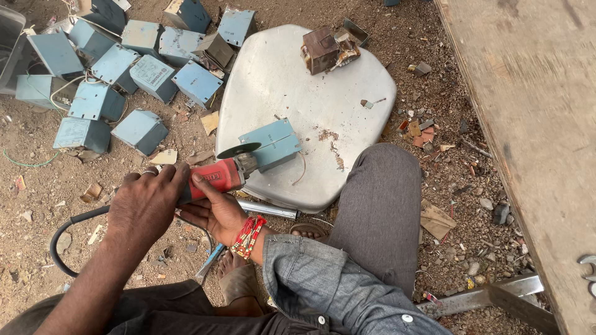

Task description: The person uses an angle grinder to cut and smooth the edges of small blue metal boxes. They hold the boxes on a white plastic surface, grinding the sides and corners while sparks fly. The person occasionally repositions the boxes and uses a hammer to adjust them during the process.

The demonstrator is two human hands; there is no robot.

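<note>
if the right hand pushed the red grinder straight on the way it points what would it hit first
Most likely the blue metal box lying on the grey metal plate. The right hand holds the red grinder aimed up and right, its disc already beside the box; whether they touch is unclear.

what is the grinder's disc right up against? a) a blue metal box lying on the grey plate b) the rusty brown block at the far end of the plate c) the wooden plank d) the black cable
a: the red angle grinder, held in the left hand and right hand, has its disc at the edge of the blue metal box lying on the grey plate.
</note>
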